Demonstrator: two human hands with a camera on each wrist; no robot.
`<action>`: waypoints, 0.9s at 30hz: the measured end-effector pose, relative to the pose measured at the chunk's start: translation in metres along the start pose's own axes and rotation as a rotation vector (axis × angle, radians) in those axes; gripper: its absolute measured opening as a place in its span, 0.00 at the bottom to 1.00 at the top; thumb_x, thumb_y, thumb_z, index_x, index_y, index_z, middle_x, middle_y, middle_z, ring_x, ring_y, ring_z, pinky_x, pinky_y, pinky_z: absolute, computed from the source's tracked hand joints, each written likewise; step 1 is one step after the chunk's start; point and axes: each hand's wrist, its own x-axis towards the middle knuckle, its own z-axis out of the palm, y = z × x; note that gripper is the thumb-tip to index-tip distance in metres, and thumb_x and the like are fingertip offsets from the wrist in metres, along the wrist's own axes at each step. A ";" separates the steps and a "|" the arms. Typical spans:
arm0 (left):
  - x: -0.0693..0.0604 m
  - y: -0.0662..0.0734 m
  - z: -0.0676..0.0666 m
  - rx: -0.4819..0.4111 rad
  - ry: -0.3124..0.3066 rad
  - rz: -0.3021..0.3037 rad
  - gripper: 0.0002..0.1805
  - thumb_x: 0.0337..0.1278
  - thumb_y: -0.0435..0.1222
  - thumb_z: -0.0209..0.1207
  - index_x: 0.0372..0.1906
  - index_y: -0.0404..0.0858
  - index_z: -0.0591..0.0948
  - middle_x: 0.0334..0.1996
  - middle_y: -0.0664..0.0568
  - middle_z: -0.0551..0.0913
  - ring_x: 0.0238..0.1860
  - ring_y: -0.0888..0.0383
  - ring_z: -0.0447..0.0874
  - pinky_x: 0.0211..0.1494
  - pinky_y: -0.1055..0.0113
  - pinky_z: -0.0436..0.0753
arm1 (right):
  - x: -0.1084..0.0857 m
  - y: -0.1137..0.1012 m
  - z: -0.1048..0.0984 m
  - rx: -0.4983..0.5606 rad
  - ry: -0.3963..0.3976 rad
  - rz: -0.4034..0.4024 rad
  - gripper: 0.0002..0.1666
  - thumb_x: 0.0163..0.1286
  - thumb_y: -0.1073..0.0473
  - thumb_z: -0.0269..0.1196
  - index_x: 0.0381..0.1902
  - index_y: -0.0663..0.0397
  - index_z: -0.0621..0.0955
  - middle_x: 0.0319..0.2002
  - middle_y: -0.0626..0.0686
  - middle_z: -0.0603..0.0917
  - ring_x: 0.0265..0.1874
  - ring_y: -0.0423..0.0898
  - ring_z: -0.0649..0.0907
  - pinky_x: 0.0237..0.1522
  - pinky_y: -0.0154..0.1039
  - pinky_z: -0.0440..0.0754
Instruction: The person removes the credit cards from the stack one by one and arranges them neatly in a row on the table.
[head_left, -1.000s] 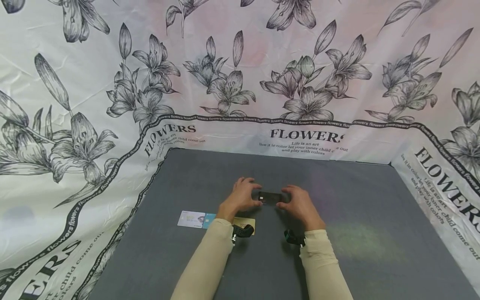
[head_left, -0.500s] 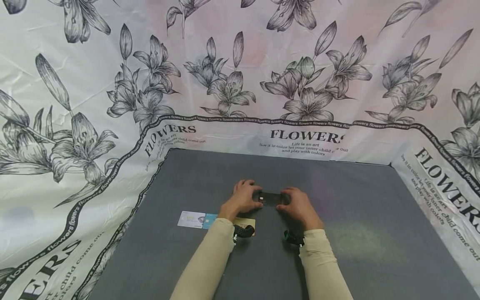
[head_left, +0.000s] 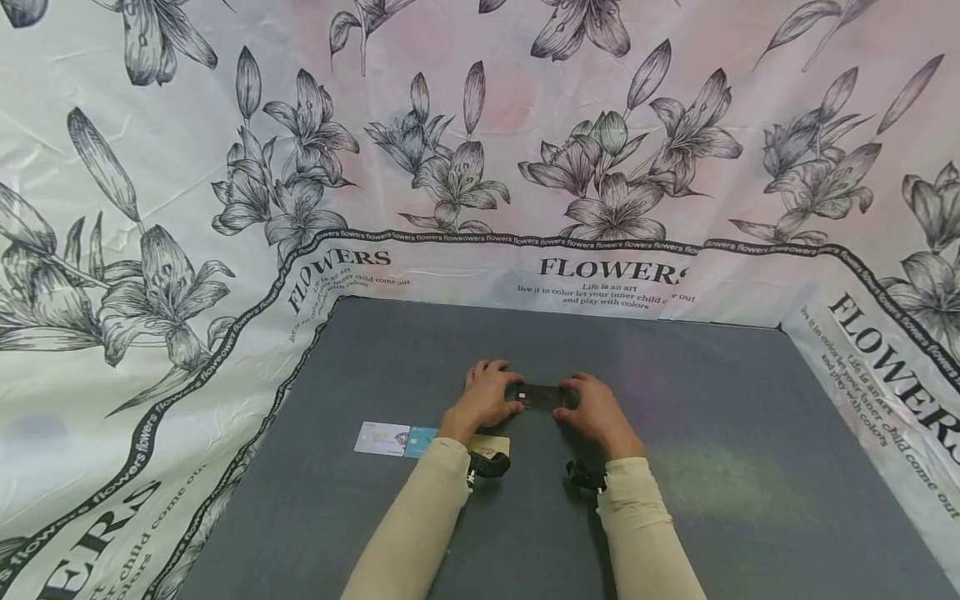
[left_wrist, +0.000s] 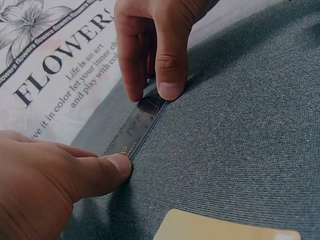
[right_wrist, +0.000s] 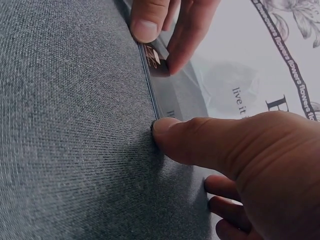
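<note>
**Black card (head_left: pixel 540 396) gripped at both short ends**

Left hand (head_left: pixel 483 396): thumb and fingers curled in, pinching the left end of the card. Right hand (head_left: pixel 600 410): the same grip, mirrored, on the right end — thumb on the long edge nearest the person. The card is a thin rectangle, smooth and glossy enough to mirror printed lettering; a small pale chip patch and metallic print sit toward its left end. Fine parallel lines run along its near edge; cannot tell whether one layer or several. It lies flat, or nearly so, on the table covering (head_left: pixel 750 400), a grey ribbed weave.

Nearer the person than the black card and to its left: a white card (head_left: pixel 383 438), a blue card (head_left: pixel 418 442) and a smooth gold card (head_left: pixel 491 447) in a row, partly hidden by the left arm's soft beige sleeve (head_left: pixel 408 525).

Beyond the black card — a creased, slightly shiny backdrop (head_left: pixel 480 275), printed with line-drawn lilies and lettering.
</note>
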 end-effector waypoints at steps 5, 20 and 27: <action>-0.002 0.000 -0.001 0.013 0.003 0.003 0.27 0.76 0.48 0.68 0.75 0.52 0.82 0.84 0.45 0.65 0.85 0.38 0.58 0.87 0.38 0.59 | 0.002 0.002 0.002 -0.006 0.008 -0.004 0.31 0.69 0.59 0.77 0.65 0.69 0.84 0.73 0.77 0.75 0.73 0.76 0.76 0.73 0.69 0.75; -0.005 0.003 -0.005 -0.020 -0.015 0.024 0.28 0.79 0.48 0.65 0.77 0.50 0.79 0.85 0.44 0.64 0.86 0.37 0.55 0.87 0.36 0.58 | -0.001 0.004 -0.003 0.013 -0.008 -0.057 0.29 0.73 0.60 0.73 0.67 0.70 0.82 0.73 0.76 0.76 0.73 0.75 0.76 0.74 0.70 0.73; -0.009 0.007 -0.008 -0.041 -0.008 0.024 0.27 0.79 0.47 0.65 0.77 0.49 0.79 0.85 0.44 0.64 0.87 0.36 0.54 0.86 0.35 0.59 | -0.004 0.003 -0.004 0.027 -0.006 -0.055 0.29 0.75 0.61 0.72 0.68 0.70 0.81 0.73 0.75 0.75 0.74 0.75 0.75 0.75 0.70 0.73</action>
